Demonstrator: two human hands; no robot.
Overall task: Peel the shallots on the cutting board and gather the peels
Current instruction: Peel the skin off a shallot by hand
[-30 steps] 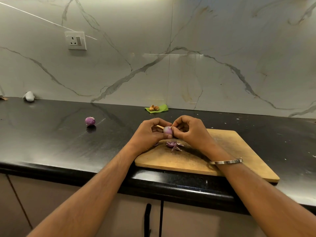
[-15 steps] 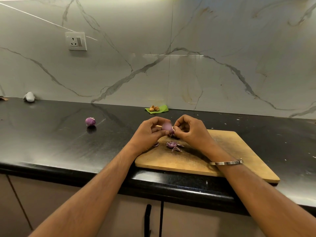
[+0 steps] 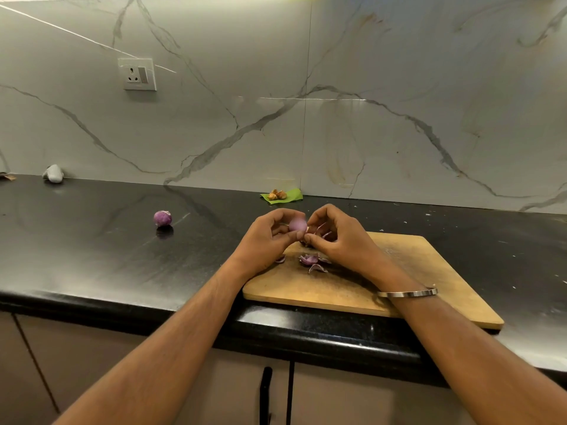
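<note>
Purple shallot (image 3: 297, 224) pinched by left hand (image 3: 266, 240); right hand (image 3: 337, 237) seemingly gripping peel.

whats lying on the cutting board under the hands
Loose purple peels lie on the cutting board below the hands, one more by the left wrist. The right hand covers the board beneath it, so more peels may be hidden.

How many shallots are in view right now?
2. One shallot is held between the left hand and right hand above the cutting board; another shallot sits on the counter, left.
</note>
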